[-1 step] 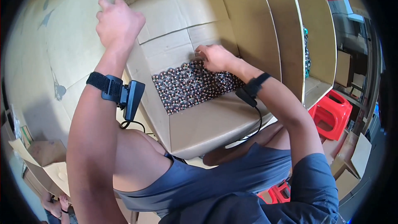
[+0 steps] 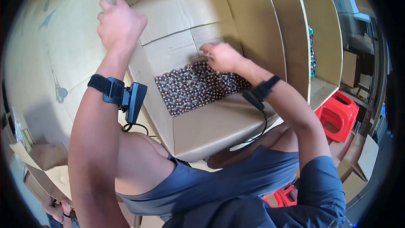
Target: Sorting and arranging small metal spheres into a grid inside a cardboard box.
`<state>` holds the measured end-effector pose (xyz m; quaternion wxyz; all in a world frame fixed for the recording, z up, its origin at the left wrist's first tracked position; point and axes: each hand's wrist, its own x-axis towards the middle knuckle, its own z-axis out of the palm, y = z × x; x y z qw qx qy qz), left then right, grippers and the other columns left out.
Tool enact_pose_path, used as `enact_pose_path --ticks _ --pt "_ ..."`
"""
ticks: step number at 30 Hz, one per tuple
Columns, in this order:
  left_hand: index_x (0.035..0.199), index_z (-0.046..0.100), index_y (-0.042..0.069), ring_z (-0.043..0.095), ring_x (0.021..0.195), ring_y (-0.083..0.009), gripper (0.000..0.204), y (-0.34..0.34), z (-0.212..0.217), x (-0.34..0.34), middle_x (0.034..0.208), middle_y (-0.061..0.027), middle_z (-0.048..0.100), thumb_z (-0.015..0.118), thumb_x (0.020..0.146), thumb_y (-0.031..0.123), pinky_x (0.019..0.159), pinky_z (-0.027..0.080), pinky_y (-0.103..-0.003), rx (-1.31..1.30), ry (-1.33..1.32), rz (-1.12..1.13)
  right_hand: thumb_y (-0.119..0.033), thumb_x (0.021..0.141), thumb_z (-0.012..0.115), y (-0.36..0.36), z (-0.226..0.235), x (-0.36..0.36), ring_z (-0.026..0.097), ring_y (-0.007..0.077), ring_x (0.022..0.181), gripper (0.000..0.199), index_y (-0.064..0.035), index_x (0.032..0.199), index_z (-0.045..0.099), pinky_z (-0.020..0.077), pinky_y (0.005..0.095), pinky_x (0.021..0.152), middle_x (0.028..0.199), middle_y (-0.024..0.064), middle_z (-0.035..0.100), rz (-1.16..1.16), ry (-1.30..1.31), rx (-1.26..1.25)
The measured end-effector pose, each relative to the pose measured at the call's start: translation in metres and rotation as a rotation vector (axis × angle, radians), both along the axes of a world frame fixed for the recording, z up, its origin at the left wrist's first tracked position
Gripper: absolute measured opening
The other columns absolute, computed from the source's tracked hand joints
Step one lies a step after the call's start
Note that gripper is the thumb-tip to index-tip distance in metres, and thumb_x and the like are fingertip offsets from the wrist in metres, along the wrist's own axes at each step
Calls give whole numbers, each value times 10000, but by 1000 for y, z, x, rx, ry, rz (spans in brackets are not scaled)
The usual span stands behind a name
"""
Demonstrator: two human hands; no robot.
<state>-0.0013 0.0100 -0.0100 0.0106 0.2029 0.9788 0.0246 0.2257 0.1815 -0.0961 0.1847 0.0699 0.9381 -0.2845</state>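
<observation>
The person's left hand (image 2: pixel 119 24) is curled shut over the upper edge of the left wall of a large open cardboard box (image 2: pixel 211 131), fingers wrapped over the flap. A black strap with a small black device (image 2: pixel 134 101) sits on that wrist. The right hand (image 2: pixel 221 57) reaches down inside the box, its fingertips drawn together on the far edge of a layer of small round dark pieces (image 2: pixel 198 86) with pale centres; whether they actually pinch one piece cannot be told. That layer lies packed flat on the box floor, directly under and just nearer than the right hand, filling the strip between the left wall and the right wall. A black band with a cable (image 2: pixel 258 95) is on the right wrist.

Beyond the right hand's side stand more cardboard partitions (image 2: pixel 291 38), with a column of dark round items (image 2: pixel 312 52) in the narrow gap. Red plastic stools (image 2: pixel 337 116) stand on the floor further right. Below the left arm, folded cardboard scraps (image 2: pixel 44 160) lie on the floor.
</observation>
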Motion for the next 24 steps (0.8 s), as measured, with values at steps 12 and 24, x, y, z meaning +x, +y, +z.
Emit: enact_pose_path --ticks 12,24 --pt "1162 578 13 598 1081 -411 447 0 -5 3 1427 -226 409 649 796 261 861 540 -510 11 17 -32 -359 815 707 284 171 155 705 298 886 302 -111 983 748 549 405 837 932 127 732 -903 21 690" --pt "1145 591 21 597 1089 -399 416 -5 12 4 1431 -223 400 652 785 220 851 548 -494 -22 14 3 -316 776 734 272 90 218 664 335 1036 303 -110 997 720 549 447 872 1097 149 694 -700 -512 836"
